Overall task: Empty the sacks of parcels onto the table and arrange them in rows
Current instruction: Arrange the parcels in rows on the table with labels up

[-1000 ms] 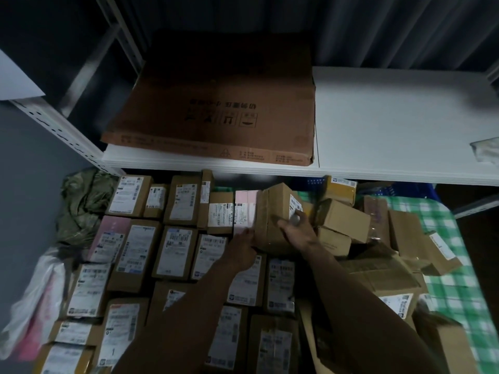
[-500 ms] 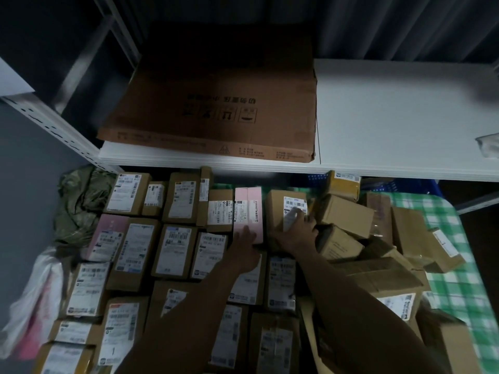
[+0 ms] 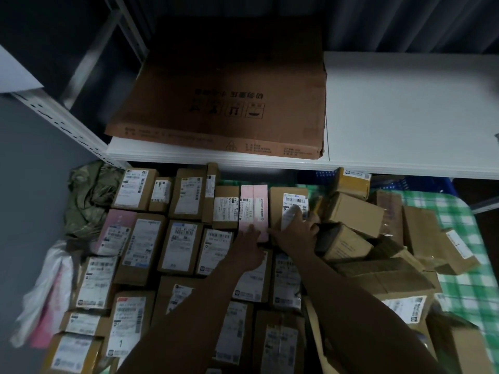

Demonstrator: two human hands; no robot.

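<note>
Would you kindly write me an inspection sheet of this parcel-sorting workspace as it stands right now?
Surface: table, covered with a green checked cloth, mostly hidden by parcels.
Job's things: labelled parcels in rows on the left; loose pile of boxes on the right; brown box in the back row beside a pink parcel.
Clutter: olive sack and a white and pink plastic bag at the left edge.
Grips: left hand touches the pink parcel with straight fingers; right hand rests flat on the brown box.
Cables: nothing seen.
Surroundings: white shelf overhead bearing a flat carton; blue crate behind.
</note>
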